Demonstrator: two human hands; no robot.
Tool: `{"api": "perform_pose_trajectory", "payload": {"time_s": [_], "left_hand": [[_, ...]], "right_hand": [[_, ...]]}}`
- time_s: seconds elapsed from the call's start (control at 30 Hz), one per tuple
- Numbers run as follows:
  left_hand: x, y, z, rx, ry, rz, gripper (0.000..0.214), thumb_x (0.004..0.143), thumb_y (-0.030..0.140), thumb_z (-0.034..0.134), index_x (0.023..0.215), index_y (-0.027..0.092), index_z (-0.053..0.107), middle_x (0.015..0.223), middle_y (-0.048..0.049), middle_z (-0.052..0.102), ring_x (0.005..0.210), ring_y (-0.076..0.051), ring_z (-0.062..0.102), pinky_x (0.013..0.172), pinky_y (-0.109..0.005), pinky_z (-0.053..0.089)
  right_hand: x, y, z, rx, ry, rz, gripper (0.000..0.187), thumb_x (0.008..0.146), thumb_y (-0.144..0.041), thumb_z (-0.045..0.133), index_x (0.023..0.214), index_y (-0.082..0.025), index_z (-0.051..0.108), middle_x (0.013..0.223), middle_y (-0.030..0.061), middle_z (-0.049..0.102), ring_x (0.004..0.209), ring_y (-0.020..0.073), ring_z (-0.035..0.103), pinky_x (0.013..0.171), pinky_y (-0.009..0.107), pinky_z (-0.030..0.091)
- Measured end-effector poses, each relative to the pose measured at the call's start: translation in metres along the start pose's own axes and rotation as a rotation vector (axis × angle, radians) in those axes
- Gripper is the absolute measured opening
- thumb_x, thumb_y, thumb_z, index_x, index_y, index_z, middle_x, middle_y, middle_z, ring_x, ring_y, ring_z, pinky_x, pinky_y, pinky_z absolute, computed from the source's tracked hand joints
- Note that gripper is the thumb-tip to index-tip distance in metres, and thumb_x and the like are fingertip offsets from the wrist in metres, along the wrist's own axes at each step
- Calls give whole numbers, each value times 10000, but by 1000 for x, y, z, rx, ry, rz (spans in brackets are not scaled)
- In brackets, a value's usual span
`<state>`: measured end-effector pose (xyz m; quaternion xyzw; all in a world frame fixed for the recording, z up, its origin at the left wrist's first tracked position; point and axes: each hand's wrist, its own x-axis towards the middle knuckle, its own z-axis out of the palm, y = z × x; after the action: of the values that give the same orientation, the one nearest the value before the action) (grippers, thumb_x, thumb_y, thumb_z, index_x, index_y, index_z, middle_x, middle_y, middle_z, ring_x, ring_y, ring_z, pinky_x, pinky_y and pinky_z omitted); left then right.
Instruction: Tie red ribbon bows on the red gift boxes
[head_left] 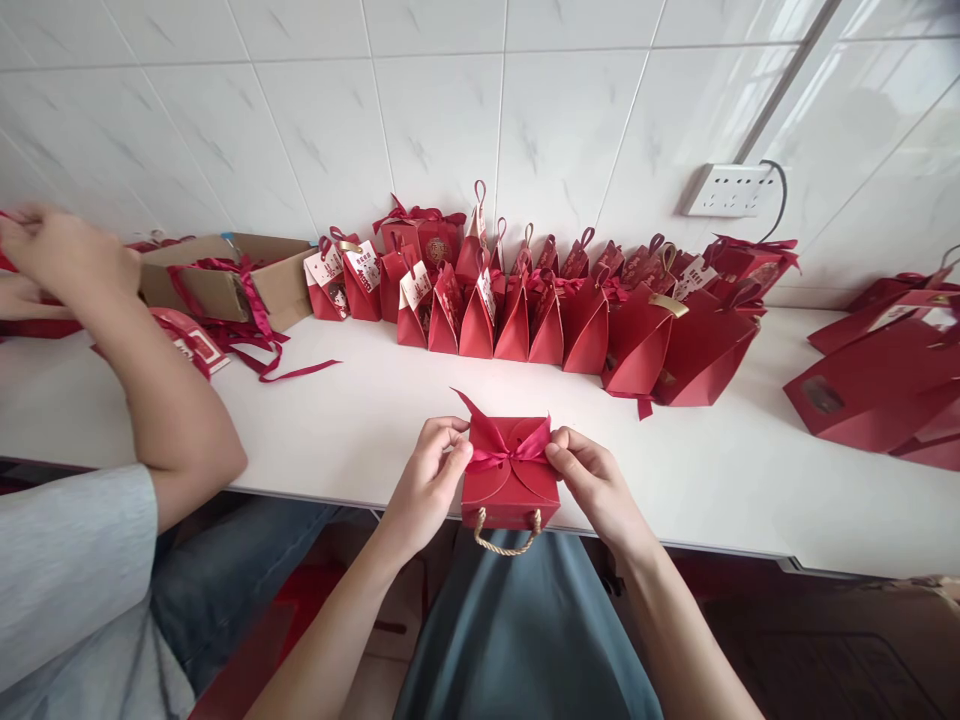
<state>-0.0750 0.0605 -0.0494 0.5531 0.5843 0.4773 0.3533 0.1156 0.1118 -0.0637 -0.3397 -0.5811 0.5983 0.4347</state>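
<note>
At the table's front edge sits a red gift box [517, 497] with curved flaps folded over its top. A gold rope handle [504, 546] hangs from its near side. Across the top runs a dark pink ribbon [511, 452], gathered in a knot at the middle. My left hand [433, 470] pinches the ribbon at the box's left edge, and a loose tail points up behind those fingertips. On the right side, my right hand [589, 475] pinches the ribbon between thumb and fingers. Both hands are closed, at the same height, on either side of the box.
Several red gift boxes with loops and tags [514, 325] stand along the tiled wall. More red boxes [877, 380] are at the right. A cardboard box [281, 280] with ribbons is at the left, beside a co-worker's arm [169, 400]. A power strip [731, 190] is on the wall.
</note>
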Motion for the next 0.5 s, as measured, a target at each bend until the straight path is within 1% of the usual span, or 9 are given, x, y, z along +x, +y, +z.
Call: {"api": "perform_pose_trajectory", "payload": {"time_s": [0.07,0.13,0.2,0.23,0.3,0.37,0.43,0.5], "left_hand": [[-1,3,0,-16,-7,-10,239,873,422,440,770,208,457,1056,-43,505,803,-149,527,722,-265,435],[-2,5,-1,-31,10,-51,262,868,468,434,785,219,425,881,-8,508,693,-139,493,649,-259,415],[-3,6,-2,-2,11,-101,333,876,518,393,732,219,383,703,23,425,612,-137,425,583,-257,364],[-3,7,-2,17,-7,-121,371,880,532,378,687,216,351,650,31,366,586,-133,385,559,-256,333],[-4,8,-3,9,-68,-158,423,877,530,398,629,212,273,608,40,276,552,-119,308,524,-254,272],[-4,8,-3,-45,-110,-188,432,866,493,456,623,208,241,601,47,222,541,-106,252,512,-250,230],[-4,6,-3,-101,-123,-187,417,862,441,493,628,204,242,606,49,208,549,-100,230,517,-246,213],[-3,2,-2,-157,-129,-150,392,869,396,496,632,199,254,619,49,214,563,-98,223,530,-242,212]], "right_hand": [[0,-3,0,-44,18,-14,415,802,-520,603,617,-204,408,617,-39,386,579,112,326,568,248,307],[-1,-7,1,-93,26,-10,426,795,-543,599,614,-205,412,610,-37,393,575,115,342,562,247,323],[-2,-10,1,-134,22,-1,433,797,-558,587,619,-204,414,606,-36,400,577,117,356,559,247,333],[-3,-11,2,-150,18,-1,433,801,-561,581,622,-204,414,606,-36,401,579,117,360,560,247,334],[-4,-12,2,-176,15,-3,426,817,-552,566,629,-202,414,615,-35,404,590,117,365,569,248,330],[-5,-11,2,-186,25,-6,412,832,-533,558,633,-201,417,628,-34,408,601,118,367,577,249,323],[-6,-11,2,-167,36,0,402,837,-518,558,633,-201,419,634,-33,409,603,119,362,579,248,316],[-6,-9,2,-117,32,12,394,833,-506,569,633,-201,420,634,-36,404,600,118,353,581,247,313]]}}
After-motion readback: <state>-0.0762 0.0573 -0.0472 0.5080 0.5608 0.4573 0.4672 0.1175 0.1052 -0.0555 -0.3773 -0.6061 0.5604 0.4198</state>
